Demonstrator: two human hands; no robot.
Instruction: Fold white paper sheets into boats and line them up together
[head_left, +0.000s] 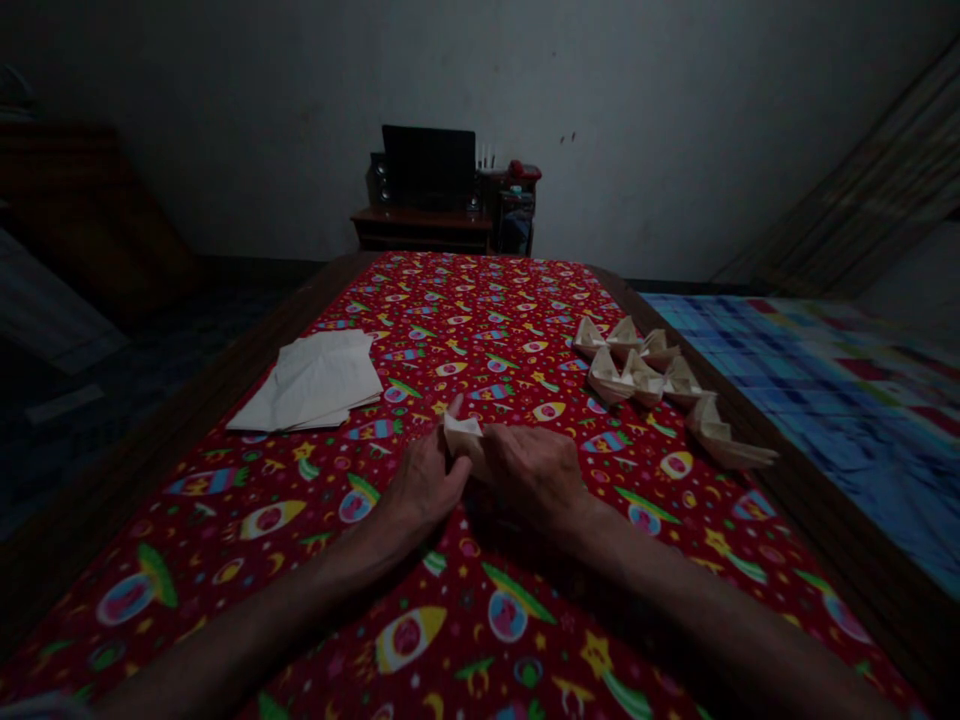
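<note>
- Folded paper (466, 432) was pinched by left hand (430, 480); right hand (538, 466), fingers curled, gripped its other side.
- Paper stack (319, 382) lay left; folded shapes (643, 380) sat right.

And the folded paper (464, 428) is partly swallowed here, blocked by the left hand (431, 475) and the right hand (538, 468), whose curled fingertips can't be made out! Down goes the red tablecloth (450, 600) past the bottom edge, the plaid sheet (810, 400) is clipped at right, and that brown furniture (82, 210), cut at left, sits too dim to identify.
</note>
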